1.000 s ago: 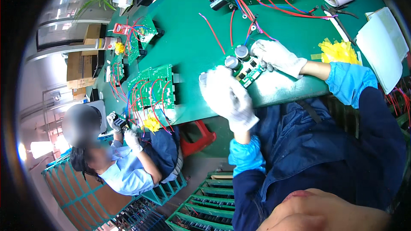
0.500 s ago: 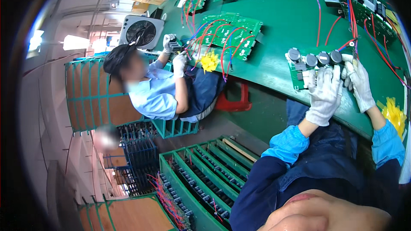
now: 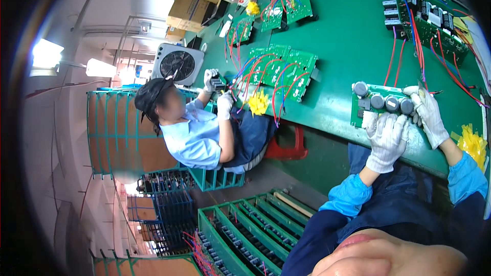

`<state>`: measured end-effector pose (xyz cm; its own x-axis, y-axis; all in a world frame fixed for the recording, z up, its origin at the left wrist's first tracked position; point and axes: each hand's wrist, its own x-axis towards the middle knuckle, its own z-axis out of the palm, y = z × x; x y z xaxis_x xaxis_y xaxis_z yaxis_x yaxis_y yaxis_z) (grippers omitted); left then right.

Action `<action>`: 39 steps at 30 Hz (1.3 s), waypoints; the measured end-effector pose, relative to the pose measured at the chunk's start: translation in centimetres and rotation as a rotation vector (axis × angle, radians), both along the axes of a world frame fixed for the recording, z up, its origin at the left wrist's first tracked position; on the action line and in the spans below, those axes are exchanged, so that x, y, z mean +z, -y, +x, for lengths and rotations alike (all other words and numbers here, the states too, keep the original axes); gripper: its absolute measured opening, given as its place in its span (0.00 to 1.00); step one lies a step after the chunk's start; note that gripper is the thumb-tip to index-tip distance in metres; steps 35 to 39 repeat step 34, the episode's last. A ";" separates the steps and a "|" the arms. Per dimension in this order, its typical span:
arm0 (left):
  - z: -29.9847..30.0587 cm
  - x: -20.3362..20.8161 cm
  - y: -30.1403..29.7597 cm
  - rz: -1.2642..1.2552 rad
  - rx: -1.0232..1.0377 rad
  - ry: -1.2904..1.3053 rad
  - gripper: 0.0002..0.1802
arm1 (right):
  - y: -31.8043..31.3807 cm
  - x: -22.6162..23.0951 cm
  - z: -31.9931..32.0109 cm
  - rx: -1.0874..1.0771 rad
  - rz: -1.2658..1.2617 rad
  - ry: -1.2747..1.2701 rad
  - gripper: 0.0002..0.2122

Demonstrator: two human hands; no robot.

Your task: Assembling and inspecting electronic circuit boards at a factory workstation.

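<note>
A green circuit board (image 3: 357, 113) with several round dark capacitors (image 3: 377, 101) along it lies near the front edge of the table. My left hand (image 3: 387, 140), in a white knitted glove, has its fingers curled on the board's near edge, just below the capacitors. At the board's right end, my gloved right hand (image 3: 428, 115) is closed with bent fingers. A thin dark tip shows above its fingers; its kind I cannot make out. Two red wires (image 3: 400, 61) run away from the board's far edge. Fingertips and the board's underside are hidden.
Larger wired boards (image 3: 434, 23) stand far right, beside yellow strips (image 3: 471, 145). Leftward, a co-worker (image 3: 197, 130) in white gloves handles parts beside wired boards (image 3: 281, 71). A fan (image 3: 179, 65), a red stool (image 3: 290, 145) and green slotted racks (image 3: 225, 235) are around.
My view has shifted, so the scene sits lower. The board and its wires have come slightly nearer to me. My left fingers have drawn back from over the board to its near edge.
</note>
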<state>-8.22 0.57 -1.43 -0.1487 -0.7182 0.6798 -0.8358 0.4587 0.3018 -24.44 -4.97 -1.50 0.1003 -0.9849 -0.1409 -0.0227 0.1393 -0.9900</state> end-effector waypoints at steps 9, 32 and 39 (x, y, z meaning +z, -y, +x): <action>-0.2 1.0 0.2 0.121 0.026 0.020 0.14 | -0.2 0.7 0.2 0.006 0.013 -0.012 0.16; 0.7 0.8 0.3 0.015 -0.016 0.073 0.17 | 0.5 2.4 0.6 0.080 -0.061 0.050 0.14; 0.5 0.4 0.2 0.031 -0.023 0.072 0.17 | 0.1 1.1 -0.2 0.077 0.031 0.027 0.14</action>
